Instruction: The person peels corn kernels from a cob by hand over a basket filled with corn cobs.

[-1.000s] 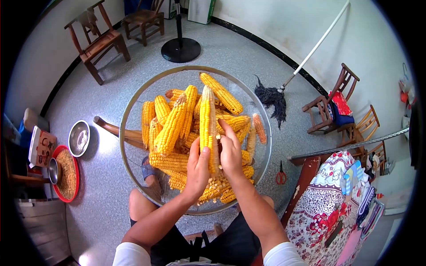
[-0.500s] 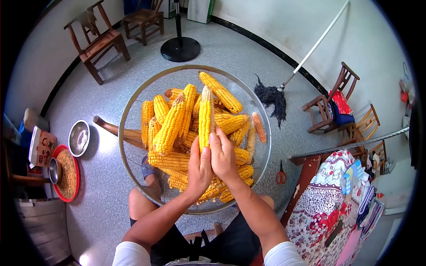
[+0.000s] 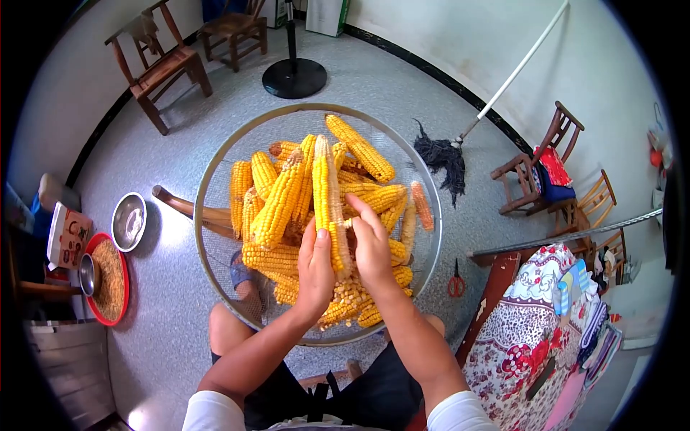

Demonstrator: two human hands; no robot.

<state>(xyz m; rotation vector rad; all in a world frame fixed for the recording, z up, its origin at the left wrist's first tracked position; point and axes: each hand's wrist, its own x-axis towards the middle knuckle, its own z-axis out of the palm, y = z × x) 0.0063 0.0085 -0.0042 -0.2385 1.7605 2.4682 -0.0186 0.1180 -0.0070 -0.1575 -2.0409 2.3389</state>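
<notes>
An ear of corn [image 3: 323, 190], partly stripped, stands lengthwise above the heap, with a pale kernel-free strip down its right side. Wrapped round its lower left side is my left hand [image 3: 315, 269], the thumb pressed on the kernels. My right hand [image 3: 371, 248] is just right of the ear, fingers apart and the index stretched out; a little yellow shows by its thumb. Beneath both hands, whole yellow ears [image 3: 277, 205] are piled in a round mesh sieve [image 3: 215, 276]. Loose kernels [image 3: 348, 298] lie near my wrists.
A bare reddish cob [image 3: 421, 206] lies at the sieve's right side. Scissors [image 3: 456, 281] and a mop [image 3: 442, 158] are on the floor to the right. At left stand a metal bowl [image 3: 129, 223] and a red basin [image 3: 123, 294] of grain. A cloth-covered surface [image 3: 525, 345] is at right.
My right hand has moved off the ear to the right, and its index finger has stretched out. The ear has turned and shifted slightly left in my left hand, showing its bare strip.
</notes>
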